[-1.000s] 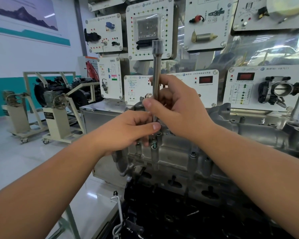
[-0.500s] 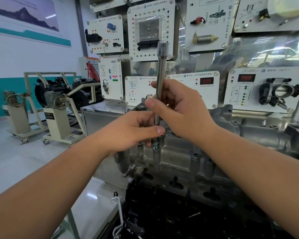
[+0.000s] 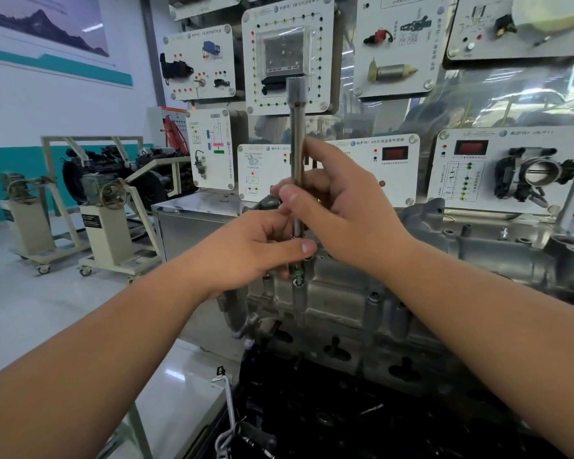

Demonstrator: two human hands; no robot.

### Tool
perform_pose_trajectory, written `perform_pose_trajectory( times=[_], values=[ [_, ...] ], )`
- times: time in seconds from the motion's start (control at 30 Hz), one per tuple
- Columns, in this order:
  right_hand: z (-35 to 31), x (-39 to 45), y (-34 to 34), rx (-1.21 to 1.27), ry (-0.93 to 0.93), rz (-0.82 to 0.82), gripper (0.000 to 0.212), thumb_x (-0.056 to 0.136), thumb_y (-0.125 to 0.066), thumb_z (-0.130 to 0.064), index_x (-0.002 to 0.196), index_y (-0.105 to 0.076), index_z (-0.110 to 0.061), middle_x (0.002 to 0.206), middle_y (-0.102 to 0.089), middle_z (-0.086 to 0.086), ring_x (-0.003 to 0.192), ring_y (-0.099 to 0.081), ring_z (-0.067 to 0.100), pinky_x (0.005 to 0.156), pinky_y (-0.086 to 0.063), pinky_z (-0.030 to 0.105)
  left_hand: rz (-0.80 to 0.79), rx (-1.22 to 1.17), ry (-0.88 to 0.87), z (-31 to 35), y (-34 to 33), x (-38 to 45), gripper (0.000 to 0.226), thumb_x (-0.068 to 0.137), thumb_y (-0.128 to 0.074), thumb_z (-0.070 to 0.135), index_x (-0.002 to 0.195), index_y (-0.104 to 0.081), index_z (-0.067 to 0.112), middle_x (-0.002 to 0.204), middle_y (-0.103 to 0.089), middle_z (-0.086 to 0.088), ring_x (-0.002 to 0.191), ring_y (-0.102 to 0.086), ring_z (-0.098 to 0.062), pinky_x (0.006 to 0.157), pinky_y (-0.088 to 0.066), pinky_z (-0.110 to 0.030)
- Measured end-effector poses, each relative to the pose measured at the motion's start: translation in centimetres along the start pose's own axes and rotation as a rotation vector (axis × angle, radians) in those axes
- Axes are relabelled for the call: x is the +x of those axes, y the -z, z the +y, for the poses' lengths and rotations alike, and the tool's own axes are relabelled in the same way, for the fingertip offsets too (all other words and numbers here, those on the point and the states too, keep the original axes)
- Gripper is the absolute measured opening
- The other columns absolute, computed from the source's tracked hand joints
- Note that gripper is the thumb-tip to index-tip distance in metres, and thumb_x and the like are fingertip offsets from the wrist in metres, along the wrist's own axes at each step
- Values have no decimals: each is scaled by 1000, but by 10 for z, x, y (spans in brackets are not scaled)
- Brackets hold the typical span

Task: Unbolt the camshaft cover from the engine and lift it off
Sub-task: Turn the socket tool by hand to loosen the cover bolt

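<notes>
The grey cast camshaft cover (image 3: pixel 338 303) lies across the engine in front of me. A long steel extension bar (image 3: pixel 297 140) stands upright over a bolt (image 3: pixel 299 280) at the cover's left end. My right hand (image 3: pixel 342 207) grips the bar's middle between thumb and fingers. My left hand (image 3: pixel 256 250) pinches the bar's lower end just above the bolt, and its thumb lies across the front. The bar's tip is hidden behind my left fingers. More bolts (image 3: pixel 373 296) sit in bosses along the cover's near edge.
White sensor display panels (image 3: pixel 287 54) hang on a board right behind the engine. A throttle body panel (image 3: pixel 511 170) is at the right. Engine stands on castors (image 3: pixel 110 226) occupy the floor at the left. A metal bracket (image 3: pixel 227 409) sticks up near the bottom.
The bar has tilted slightly to the right and back to upright while both hands keep their hold on it. My right fingers have shifted a little round the shaft.
</notes>
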State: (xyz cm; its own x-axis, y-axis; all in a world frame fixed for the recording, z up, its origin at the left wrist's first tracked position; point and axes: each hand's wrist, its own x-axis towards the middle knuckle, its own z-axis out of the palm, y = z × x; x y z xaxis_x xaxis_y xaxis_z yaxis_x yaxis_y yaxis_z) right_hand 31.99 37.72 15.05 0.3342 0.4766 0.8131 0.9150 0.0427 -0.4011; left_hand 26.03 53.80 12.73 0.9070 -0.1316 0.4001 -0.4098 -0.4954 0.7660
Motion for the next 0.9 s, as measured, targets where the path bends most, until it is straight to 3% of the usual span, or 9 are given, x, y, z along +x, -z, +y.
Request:
perform_pose_trajectory(
  times=[0.07,0.2,0.37,0.47,0.63,0.8,0.9],
  values=[
    [-1,0,0,2,-6,24,45,92,-67,-26,128,-43,-37,91,-75,-9,81,-71,10,76,-58,37,17,17,-8,0,-1,1,70,79,-69,48,111,-60,-14,94,-59,-34,70,-64,-14,71,-54,-28],
    [-2,0,0,18,-43,7,35,93,-62,-22,123,-46,-32,87,-75,-7,74,-72,15,75,-59,45,4,-7,-22,0,-3,0,54,83,-65,46,104,-68,-4,84,-60,-23,69,-61,-10,68,-52,-20],
    [-1,0,-1,-44,-12,-42,27,99,-51,-22,122,-44,-34,94,-73,-16,79,-71,1,78,-60,35,-46,-63,-24,-3,2,-1,65,85,-60,44,107,-62,-18,88,-57,-35,70,-60,-14,70,-53,-21],
    [1,0,-1,-44,-26,-62,28,100,-48,-24,128,-51,-23,99,-72,-18,82,-71,3,78,-60,37,-36,-78,-16,-3,1,1,65,82,-64,40,107,-60,-20,91,-56,-35,71,-57,-12,69,-53,-19],
    [0,-1,0,-30,14,-14,30,95,-62,-25,123,-58,-13,89,-72,-3,76,-70,22,73,-58,46,-21,-64,7,-2,-3,4,43,79,-71,38,102,-71,1,80,-62,-16,68,-60,-8,66,-52,-19],
    [0,0,1,-73,21,9,27,95,-61,-22,115,-63,-4,79,-70,-7,75,-68,10,73,-55,42,-67,-38,54,-3,2,2,23,89,-74,40,91,-74,18,75,-67,8,70,-64,-2,66,-52,-16],
    [0,-1,1,-63,-12,-29,29,97,-53,-22,120,-60,-5,93,-76,-7,82,-72,6,78,-59,42,-76,-43,67,-3,8,0,48,82,-64,43,95,-67,-3,68,-66,11,66,-65,-4,59,-48,-16]
  ],
)
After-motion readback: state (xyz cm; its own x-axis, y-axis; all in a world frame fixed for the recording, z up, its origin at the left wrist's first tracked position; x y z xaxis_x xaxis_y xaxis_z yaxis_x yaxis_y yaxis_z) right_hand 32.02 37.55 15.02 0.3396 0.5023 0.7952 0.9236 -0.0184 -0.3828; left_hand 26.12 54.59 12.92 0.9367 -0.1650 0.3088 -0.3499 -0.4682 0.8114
